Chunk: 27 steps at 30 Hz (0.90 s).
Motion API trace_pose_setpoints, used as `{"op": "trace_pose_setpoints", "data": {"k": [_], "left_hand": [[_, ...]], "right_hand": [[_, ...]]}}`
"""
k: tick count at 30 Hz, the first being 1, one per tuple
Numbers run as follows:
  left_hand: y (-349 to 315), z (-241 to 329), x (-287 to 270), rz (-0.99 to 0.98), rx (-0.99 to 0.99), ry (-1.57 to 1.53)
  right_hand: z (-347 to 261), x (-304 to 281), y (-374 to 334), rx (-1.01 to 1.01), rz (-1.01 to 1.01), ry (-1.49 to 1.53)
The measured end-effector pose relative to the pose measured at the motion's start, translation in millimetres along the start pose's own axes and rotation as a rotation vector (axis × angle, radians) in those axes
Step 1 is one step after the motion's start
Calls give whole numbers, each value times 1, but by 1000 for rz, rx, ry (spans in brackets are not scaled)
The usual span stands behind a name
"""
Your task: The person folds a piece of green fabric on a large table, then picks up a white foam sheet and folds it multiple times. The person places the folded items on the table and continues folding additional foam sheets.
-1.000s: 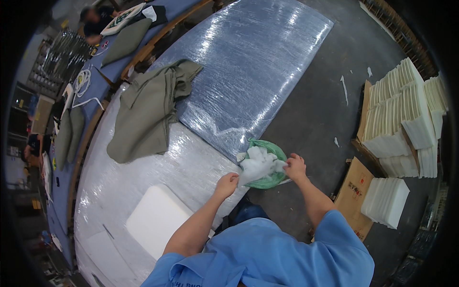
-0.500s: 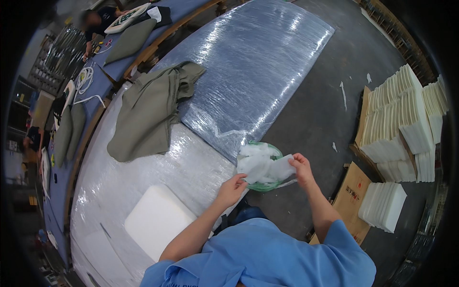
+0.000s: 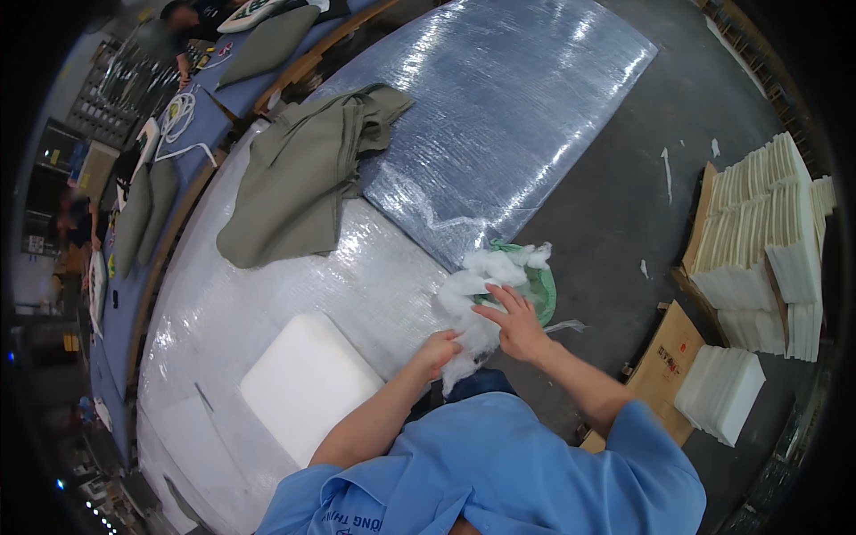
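White fluffy fibre stuffing [image 3: 465,299] lies in front of me at the table's edge, loosely bunched, with a strand hanging down toward my lap. My left hand [image 3: 437,353] is closed on the lower left part of it. Over its right side is my right hand [image 3: 517,328], fingers stretched out and apart, touching the stuffing. Behind and beside that hand is a green basket-like holder [image 3: 542,292], partly hidden, with stuffing spilling over its rim; I cannot tell exactly what kind it is.
A white foam pad [image 3: 308,383] and grey-green fabric [image 3: 303,178] lie on the plastic-wrapped table [image 3: 196,357]. A blue plastic-covered surface [image 3: 499,107] adjoins it. Stacked white pads [image 3: 758,250] and cardboard [image 3: 664,357] stand right. Another person [image 3: 192,31] works at the far left bench.
My right hand has moved left and let go of the flat white piece it pinched, its fingers now spread. The stuffing is more pulled apart, hanging lower by my left hand.
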State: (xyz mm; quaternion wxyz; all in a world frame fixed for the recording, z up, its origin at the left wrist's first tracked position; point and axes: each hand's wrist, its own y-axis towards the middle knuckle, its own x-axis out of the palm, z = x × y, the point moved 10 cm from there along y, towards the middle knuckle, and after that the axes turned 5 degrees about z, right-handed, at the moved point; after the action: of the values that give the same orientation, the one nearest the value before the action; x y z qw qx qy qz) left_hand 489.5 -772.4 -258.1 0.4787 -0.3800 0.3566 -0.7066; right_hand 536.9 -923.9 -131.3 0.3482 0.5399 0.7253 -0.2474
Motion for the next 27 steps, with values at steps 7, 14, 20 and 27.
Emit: {"op": "trace_pose_setpoints", "data": {"k": [7, 14, 20, 27], "left_hand": [[-26, 8, -19, 21, 232, 395], [-65, -37, -110, 335, 211, 323], [-85, -45, -138, 360, 140, -184], [-106, -28, -184, 502, 194, -312]], "right_hand": [[46, 90, 56, -104, -410, -546], [137, 82, 9, 469, -321, -171], [183, 129, -24, 556, -645, -204], [103, 21, 33, 548, -508, -148]]}}
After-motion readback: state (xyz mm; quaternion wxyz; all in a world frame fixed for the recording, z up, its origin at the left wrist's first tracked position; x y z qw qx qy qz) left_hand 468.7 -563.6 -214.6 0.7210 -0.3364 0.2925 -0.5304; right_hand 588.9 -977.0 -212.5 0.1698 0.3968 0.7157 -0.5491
